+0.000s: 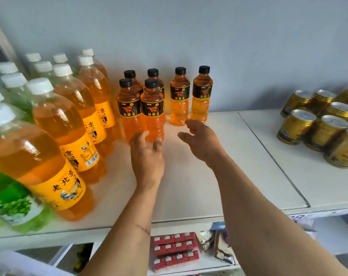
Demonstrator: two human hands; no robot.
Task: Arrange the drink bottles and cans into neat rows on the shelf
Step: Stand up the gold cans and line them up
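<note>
Orange small bottle is touched low by the left hand, fingers loosely bent; right hand hangs open, empty. Next probably two back bottles need aligning.

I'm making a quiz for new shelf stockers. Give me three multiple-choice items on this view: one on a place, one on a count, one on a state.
1. Where do the gold cans stand on the shelf?
A. at its right
B. at its left
C. on the lower shelf

2. How many black-capped bottles show?
A. four
B. six
C. nine

3. What is the left hand doing?
A. hanging idle
B. lifting a can
C. touching the front black-capped bottle's base

Answers: 1 A, the cans cluster by the right edge. 2 B, four grouped plus two apart. 3 C, its fingers meet the bottle's bottom; the right hand hovers open.
</note>
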